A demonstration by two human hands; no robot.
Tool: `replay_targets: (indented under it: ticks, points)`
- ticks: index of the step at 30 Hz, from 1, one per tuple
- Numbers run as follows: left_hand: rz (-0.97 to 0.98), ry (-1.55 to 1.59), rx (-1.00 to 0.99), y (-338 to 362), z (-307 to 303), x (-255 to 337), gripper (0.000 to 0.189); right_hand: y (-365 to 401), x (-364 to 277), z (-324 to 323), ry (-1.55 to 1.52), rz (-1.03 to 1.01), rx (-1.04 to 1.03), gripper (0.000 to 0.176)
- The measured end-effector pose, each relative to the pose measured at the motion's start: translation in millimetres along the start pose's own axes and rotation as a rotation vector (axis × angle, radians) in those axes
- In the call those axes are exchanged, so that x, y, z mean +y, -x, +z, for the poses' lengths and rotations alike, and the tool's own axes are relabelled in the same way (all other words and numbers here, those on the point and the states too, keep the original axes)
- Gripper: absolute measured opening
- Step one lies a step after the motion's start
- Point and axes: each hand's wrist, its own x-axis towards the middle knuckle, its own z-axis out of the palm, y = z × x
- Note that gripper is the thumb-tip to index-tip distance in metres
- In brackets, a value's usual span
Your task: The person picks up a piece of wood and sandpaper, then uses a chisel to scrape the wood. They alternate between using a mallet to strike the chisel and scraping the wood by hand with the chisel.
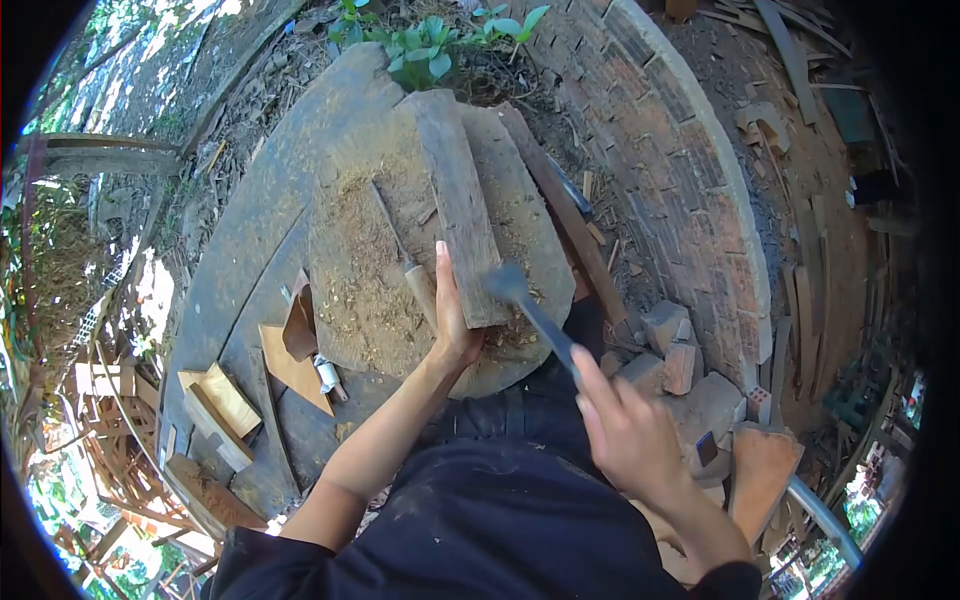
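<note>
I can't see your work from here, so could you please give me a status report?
Left hand grips wooden plank on round block. Right hand grips hatchet, blurred head at plank's near end. Wood-handled tool lies beside left hand.

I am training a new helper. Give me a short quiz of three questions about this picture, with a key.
1. True or false: the left hand holds the plank.
2. The tool with the dark head is gripped by: A) the left hand B) the right hand C) neither.
3. What lies on the block, left of the plank in the picture?
Key: 1 true; 2 B; 3 a chisel.
</note>
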Motion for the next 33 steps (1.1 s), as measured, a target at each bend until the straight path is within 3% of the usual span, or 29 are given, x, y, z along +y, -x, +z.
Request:
replay_targets:
  ticks: [2, 6, 8, 9, 11, 13, 16, 18, 21, 26, 30, 32, 33]
  points:
    - [-0.070, 0.007, -0.219, -8, -16, -5, 0.081, -58, -2, 12, 0.074, -0.023, 0.103, 0.054]
    - [-0.078, -0.060, -0.141, -3, -12, 2, 0.082, -123, 3, 18, 0.146, -0.055, 0.218, 0.051]
    - [-0.081, -0.004, -0.236, -9, -16, 0, 0.081, -97, 3, 14, 0.157, -0.055, 0.217, 0.054]
    - [-0.084, 0.002, -0.248, -10, -9, 1, 0.081, -69, -4, 7, 0.155, -0.060, 0.103, 0.057]
    - [-0.009, 0.064, -0.023, -4, 2, 2, 0.079, -28, -12, -7, 0.164, -0.080, -0.039, 0.059]
    - [0.002, 0.039, -0.031, -7, -3, -5, 0.078, -10, -17, -19, 0.003, -0.081, -0.124, 0.064]
    - [-0.021, 0.010, -0.112, -6, -8, -5, 0.078, -58, -12, -17, 0.127, -0.137, -0.042, 0.061]
    - [-0.023, 0.027, -0.167, -6, -8, -1, 0.078, -138, -5, -5, 0.071, -0.145, 0.161, 0.056]
    - [0.016, 0.020, -0.126, -10, -1, -5, 0.078, -138, -6, 2, 0.123, -0.147, 0.229, 0.052]
    - [0.024, -0.005, -0.083, -17, -11, -18, 0.077, -22, -31, -28, 0.204, -0.078, -0.100, 0.065]
    - [0.094, -0.016, -0.174, -12, -9, -16, 0.073, -44, -40, -38, 0.296, -0.107, -0.093, 0.058]
    - [0.078, 0.117, -0.026, -10, -1, -8, 0.069, -74, -39, -35, 0.302, -0.141, -0.035, 0.057]
    - [0.050, 0.082, -0.047, -4, 3, 2, 0.059, -87, -37, -31, 0.333, -0.165, 0.044, 0.055]
